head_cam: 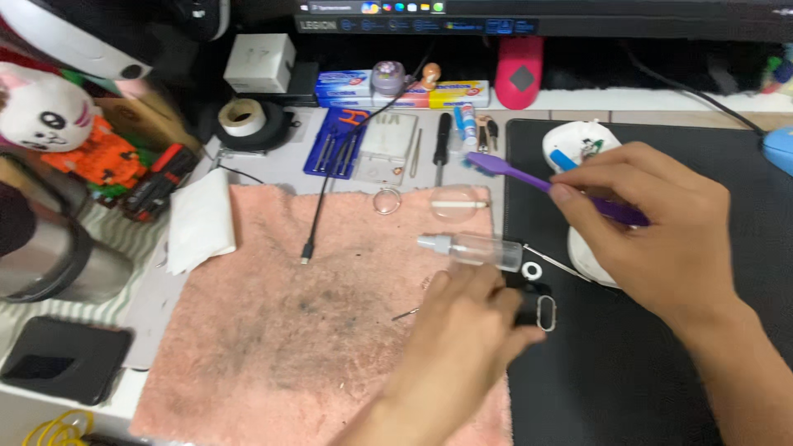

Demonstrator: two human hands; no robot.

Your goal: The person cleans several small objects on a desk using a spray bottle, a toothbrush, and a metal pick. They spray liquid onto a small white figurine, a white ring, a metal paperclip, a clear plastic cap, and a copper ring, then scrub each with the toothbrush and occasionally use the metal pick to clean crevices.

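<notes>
My right hand grips a purple toothbrush, its bristled head pointing left above the desk. My left hand rests at the right edge of a stained pink cloth and closes on a small black part with a silver oval ring. A clear small spray bottle lies on its side just above my left hand. A small white ring and thin metal tweezers lie beside it.
A black mat covers the right side. Behind the cloth lie a blue tool case, a screwdriver, a tape roll, a black cable and folded white tissue. A steel cup stands at left.
</notes>
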